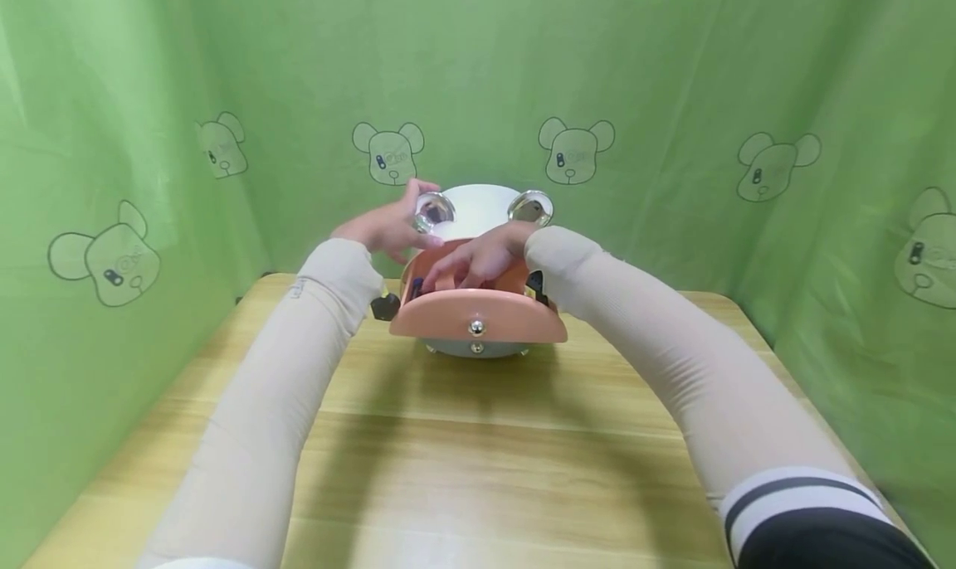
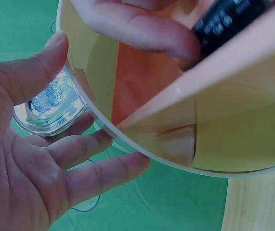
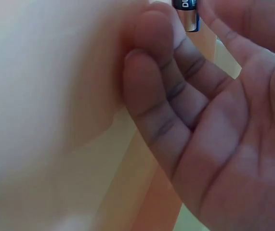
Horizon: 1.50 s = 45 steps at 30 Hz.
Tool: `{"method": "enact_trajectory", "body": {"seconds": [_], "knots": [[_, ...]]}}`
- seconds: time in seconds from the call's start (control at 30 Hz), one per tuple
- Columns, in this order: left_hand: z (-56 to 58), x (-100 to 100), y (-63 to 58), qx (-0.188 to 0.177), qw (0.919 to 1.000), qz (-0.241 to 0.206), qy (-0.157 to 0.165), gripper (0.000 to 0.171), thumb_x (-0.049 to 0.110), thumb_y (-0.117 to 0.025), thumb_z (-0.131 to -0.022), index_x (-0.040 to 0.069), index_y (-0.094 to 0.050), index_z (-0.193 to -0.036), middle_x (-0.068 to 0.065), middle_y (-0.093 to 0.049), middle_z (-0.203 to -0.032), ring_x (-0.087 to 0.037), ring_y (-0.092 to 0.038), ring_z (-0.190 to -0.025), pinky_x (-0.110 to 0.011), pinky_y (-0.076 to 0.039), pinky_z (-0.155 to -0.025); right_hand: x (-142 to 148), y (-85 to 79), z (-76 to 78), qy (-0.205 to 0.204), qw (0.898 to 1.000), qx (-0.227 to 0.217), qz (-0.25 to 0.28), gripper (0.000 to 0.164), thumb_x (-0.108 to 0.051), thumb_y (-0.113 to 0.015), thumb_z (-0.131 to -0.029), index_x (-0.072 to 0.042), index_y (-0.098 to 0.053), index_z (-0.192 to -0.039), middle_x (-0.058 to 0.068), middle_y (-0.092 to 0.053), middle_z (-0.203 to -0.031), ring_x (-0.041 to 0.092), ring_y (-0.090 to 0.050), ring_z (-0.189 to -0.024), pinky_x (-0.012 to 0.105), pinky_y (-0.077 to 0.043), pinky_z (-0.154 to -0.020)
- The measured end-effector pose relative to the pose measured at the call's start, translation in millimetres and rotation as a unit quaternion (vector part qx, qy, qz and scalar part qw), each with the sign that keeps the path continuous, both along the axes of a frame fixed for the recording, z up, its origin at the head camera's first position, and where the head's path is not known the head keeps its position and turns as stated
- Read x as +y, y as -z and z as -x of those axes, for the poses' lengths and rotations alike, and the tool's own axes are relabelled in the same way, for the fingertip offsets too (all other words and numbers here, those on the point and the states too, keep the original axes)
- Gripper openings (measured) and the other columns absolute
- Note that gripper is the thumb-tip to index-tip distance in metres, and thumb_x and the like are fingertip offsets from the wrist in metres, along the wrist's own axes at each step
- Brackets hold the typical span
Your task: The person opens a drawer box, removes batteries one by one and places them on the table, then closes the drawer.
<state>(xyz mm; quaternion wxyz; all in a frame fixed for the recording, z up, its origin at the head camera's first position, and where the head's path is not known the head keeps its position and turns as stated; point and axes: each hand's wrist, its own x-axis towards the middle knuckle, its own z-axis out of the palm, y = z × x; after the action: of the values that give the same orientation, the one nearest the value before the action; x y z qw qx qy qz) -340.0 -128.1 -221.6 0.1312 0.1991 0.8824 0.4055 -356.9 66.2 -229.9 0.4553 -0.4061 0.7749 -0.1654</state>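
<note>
A rounded white box [image 1: 478,206] with two shiny chrome domes on top stands on the table, its orange front compartment [image 1: 448,316] tilted forward. My right hand [image 1: 489,258] reaches down into that compartment. In the right wrist view, its thumb and fingertips pinch a dark battery [image 3: 185,6] with a copper-coloured end; the battery [image 2: 231,24] is blurred in the left wrist view. My left hand [image 1: 392,225] is at the box's left side, around the left chrome dome [image 1: 435,211]. Its extended fingers [image 2: 103,178] and thumb touch the pale rim [image 2: 98,118].
The box stands near the back of the wooden table [image 1: 456,453]. Black knob-like parts [image 1: 386,306] stick out at its sides. A green curtain [image 1: 478,71] with bear-head drawings surrounds the table at the back and sides.
</note>
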Motion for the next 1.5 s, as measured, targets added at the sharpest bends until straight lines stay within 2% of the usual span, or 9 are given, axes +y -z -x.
{"method": "enact_trajectory", "body": {"seconds": [0.1,0.23,0.33,0.43,1.07,1.33,1.5], "knots": [[-0.3,-1.1,1.4,-0.001,1.0,0.006,-0.002,0.082,0.018,-0.068,-0.09,0.033,-0.009,-0.145,-0.016,-0.04,-0.13,-0.032,-0.055,-0.097,-0.041,-0.055,-0.076,-0.5,1.6,0.4,-0.005,1.0,0.006,0.005,0.053,-0.009,-0.059,-0.091,-0.02,-0.044,-0.141,0.011,-0.048,-0.126,0.023,-0.049,-0.11,0.034,-0.048,-0.089],[0.3,-2.4,4.0,-0.001,0.9999,0.012,-0.001,0.083,0.018,-0.068,-0.09,0.032,-0.007,-0.146,-0.016,-0.041,-0.127,-0.032,-0.056,-0.092,-0.039,-0.055,-0.072,-1.2,4.1,0.5,-0.019,0.999,0.049,0.003,0.036,-0.01,-0.057,-0.09,-0.013,-0.052,-0.126,0.008,-0.051,-0.109,0.02,-0.048,-0.1,0.03,-0.046,-0.084],[0.9,-2.3,4.7,0.007,0.9999,0.011,0.003,0.084,0.018,-0.068,-0.09,0.03,-0.007,-0.146,-0.017,-0.041,-0.126,-0.034,-0.057,-0.095,-0.039,-0.056,-0.072,-0.9,4.4,0.3,-0.022,0.996,0.083,-0.005,0.027,-0.009,-0.057,-0.088,-0.011,-0.055,-0.115,0.006,-0.052,-0.102,0.018,-0.048,-0.097,0.028,-0.043,-0.084],[1.1,-1.6,4.1,0.008,0.9999,0.011,0.004,0.084,0.018,-0.068,-0.09,0.03,-0.007,-0.146,-0.017,-0.042,-0.127,-0.035,-0.056,-0.099,-0.04,-0.056,-0.074,0.0,3.7,0.0,-0.015,0.996,0.087,-0.009,0.024,-0.009,-0.058,-0.088,-0.011,-0.056,-0.113,0.005,-0.053,-0.101,0.018,-0.048,-0.097,0.029,-0.043,-0.084],[1.6,0.3,1.4,0.005,0.9999,0.009,0.006,0.085,0.019,-0.068,-0.09,0.031,-0.006,-0.147,-0.018,-0.042,-0.128,-0.039,-0.056,-0.102,-0.042,-0.055,-0.078,3.0,1.5,-0.7,-0.01,0.999,0.048,0.0,0.026,-0.009,-0.06,-0.09,-0.011,-0.062,-0.116,0.005,-0.058,-0.1,0.018,-0.052,-0.096,0.03,-0.046,-0.085],[-1.5,0.8,0.8,0.003,1.0,0.008,0.003,0.085,0.019,-0.069,-0.089,0.031,-0.007,-0.147,-0.018,-0.04,-0.132,-0.033,-0.056,-0.101,-0.041,-0.055,-0.079,3.8,1.5,-1.2,0.004,1.0,0.01,0.002,0.018,-0.006,-0.059,-0.09,-0.011,-0.061,-0.107,0.005,-0.055,-0.098,0.017,-0.052,-0.094,0.027,-0.047,-0.08],[-1.8,0.6,1.2,0.008,0.9999,0.006,0.003,0.085,0.019,-0.069,-0.089,0.03,-0.007,-0.146,-0.019,-0.04,-0.132,-0.033,-0.056,-0.101,-0.044,-0.054,-0.084,4.5,-3.0,-3.1,-0.005,1.0,-0.003,-0.009,0.02,-0.006,-0.059,-0.09,-0.011,-0.06,-0.109,0.006,-0.055,-0.099,0.018,-0.052,-0.095,0.028,-0.047,-0.081]]}}
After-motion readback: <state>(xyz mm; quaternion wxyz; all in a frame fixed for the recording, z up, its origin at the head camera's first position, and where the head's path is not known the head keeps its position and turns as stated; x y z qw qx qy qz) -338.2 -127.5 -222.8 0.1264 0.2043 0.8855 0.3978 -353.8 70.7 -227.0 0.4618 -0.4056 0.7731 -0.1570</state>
